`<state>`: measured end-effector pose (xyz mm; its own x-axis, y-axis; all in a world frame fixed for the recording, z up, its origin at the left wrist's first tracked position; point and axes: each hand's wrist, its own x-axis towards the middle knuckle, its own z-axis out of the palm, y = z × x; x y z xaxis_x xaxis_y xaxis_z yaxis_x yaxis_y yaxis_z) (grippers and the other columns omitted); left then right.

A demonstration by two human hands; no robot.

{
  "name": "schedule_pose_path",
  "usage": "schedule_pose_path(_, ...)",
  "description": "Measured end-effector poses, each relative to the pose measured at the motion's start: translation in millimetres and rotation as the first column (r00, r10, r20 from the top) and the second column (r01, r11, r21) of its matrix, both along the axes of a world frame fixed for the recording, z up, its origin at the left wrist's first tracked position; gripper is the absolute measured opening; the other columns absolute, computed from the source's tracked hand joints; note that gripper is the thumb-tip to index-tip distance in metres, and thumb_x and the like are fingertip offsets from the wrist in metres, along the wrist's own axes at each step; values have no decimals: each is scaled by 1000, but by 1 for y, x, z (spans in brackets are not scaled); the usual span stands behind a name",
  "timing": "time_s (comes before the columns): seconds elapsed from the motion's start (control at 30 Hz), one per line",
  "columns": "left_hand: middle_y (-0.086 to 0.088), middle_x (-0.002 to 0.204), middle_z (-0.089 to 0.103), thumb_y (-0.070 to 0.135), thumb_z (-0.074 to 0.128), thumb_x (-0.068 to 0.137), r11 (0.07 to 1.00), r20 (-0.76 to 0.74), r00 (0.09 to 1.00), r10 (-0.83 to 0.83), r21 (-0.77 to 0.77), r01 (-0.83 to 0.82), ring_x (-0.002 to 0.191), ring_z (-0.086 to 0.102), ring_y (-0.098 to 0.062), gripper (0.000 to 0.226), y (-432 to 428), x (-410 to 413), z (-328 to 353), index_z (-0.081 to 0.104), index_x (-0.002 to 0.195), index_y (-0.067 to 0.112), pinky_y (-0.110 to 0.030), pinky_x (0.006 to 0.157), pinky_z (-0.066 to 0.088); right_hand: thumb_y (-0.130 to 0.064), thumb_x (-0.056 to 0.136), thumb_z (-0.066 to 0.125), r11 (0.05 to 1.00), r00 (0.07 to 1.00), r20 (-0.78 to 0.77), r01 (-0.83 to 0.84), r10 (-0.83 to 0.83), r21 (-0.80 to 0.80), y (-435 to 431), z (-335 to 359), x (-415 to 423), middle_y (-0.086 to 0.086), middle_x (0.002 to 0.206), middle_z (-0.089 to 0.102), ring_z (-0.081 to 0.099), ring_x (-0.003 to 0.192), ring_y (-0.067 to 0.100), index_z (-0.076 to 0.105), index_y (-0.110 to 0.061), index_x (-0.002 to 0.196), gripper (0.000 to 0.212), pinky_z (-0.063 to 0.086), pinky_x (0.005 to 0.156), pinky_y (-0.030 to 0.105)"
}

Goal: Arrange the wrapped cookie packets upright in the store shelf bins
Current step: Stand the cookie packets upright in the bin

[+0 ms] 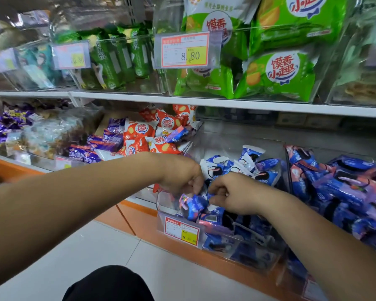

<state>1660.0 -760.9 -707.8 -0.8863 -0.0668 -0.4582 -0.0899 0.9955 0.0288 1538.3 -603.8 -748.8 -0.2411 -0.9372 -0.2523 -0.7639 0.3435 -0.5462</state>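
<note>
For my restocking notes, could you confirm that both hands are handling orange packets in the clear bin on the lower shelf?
Not quite: in the head view the left hand and right hand handle blue packets in that clear bin; the orange packets lie further left.

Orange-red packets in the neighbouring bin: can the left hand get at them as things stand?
Probably yes. The orange-red packets lie uncovered just beyond the left hand, nothing between; but it pinches a blue packet and must release that first.
</note>
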Motion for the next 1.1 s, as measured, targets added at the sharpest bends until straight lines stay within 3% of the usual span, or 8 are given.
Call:
schedule_pose_path(0.13,5,95,73,16,60,100,964,-174,971,161,239,-117,81,67,-7,10,-4,-2,18,69,104,18,-12,71,50,-24,75,88,997,986,164,45,-35,-60,-2,0,-3,-7,99,72,69,95,15,66,-26,117,48,56,94,38)
schedule_pose_path(0.37,-18,87,71,12,54,105,804,-215,871,441,526,-277,71,69,-19,12,-4,1,24,64,107,6,-34,70,62,-10,66,95,986,791,610,132,-42,-104,4,8,-7,1,106,78,75,101,19,58,-19,122,69,55,99,44)
schedule_pose_path(0.47,-18,97,71,14,54,105,778,-253,836,486,561,-282,73,68,-17,12,-4,2,25,63,109,8,-37,72,64,-38,83,83,965,777,621,229,-102,-129,7,22,-3,-5,97,79,75,86,7,63,-26,119,43,57,77,25)
schedule_pose_path(0.63,-12,98,72,22,61,102,741,-340,760,554,618,-264,81,65,-20,12,1,1,22,67,107,13,-39,83,58,-17,97,68,896,750,624,409,-221,-174,-1,13,-8,9,93,78,76,90,29,61,-21,114,18,59,93,48)
schedule_pose_path(0.83,-5,95,73,-1,71,91,440,-227,715,661,890,-123,82,68,-13,28,22,2,36,64,118,0,-22,76,55,-9,101,60,809,683,690,533,-238,-249,12,30,-12,11,103,73,74,76,19,53,-22,113,19,63,81,38)
schedule_pose_path(0.93,-11,99,75,-23,71,79,491,-288,751,595,869,-56,82,69,-18,47,40,-7,39,65,115,7,-26,72,58,-9,99,62,728,646,724,615,-243,-305,35,44,-13,13,95,74,70,70,20,50,-18,115,22,61,83,47)
schedule_pose_path(1.03,-20,107,74,-12,76,82,480,-293,739,606,876,-46,84,68,-23,41,67,-25,37,66,119,6,-31,68,59,-9,96,67,614,605,747,709,-277,-346,66,60,-20,11,90,73,67,67,21,49,-16,108,22,60,75,43)
schedule_pose_path(1.1,-18,98,71,-1,76,87,434,-257,691,676,897,-90,68,65,-15,35,91,-40,39,65,119,4,-25,55,55,-10,92,72,478,579,746,784,-330,-396,92,64,-35,10,88,73,67,66,21,51,-18,103,25,57,68,41)
